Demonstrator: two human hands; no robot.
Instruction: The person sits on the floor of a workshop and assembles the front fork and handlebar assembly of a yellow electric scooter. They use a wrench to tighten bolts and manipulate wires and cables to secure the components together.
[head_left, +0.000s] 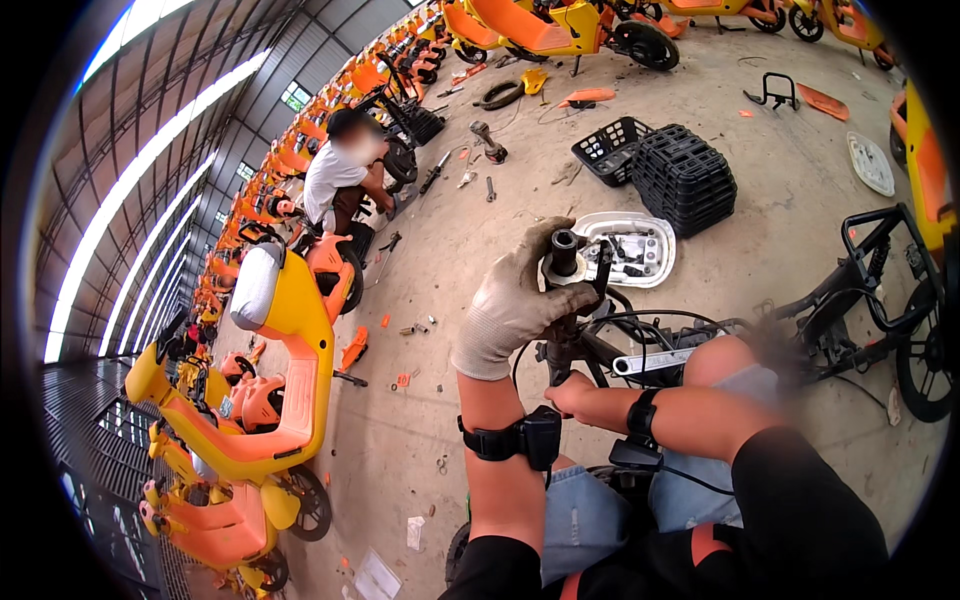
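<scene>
My left hand (515,305), in a pale work glove, is closed around the top of an upright black tube (565,250) with a round open end. The tube stands at the front of a stripped black scooter frame (600,345), with cables looping beside it. Lower down, my bare right hand (572,393) is closed against the lower part of the same assembly; what its fingers hold is partly hidden. Across the frame, near my knee, lies a silver metal bar (655,362). Just beyond the gloved hand, a white tray (668,265) holds small dark parts.
Stacked black plastic baskets (685,180) stand beyond the tray. A power tool (488,142) and a tire (500,95) lie on the floor. Another person (340,175) crouches at far left. A yellow-orange scooter (290,370) stands at left; a black frame (860,290) sits at right.
</scene>
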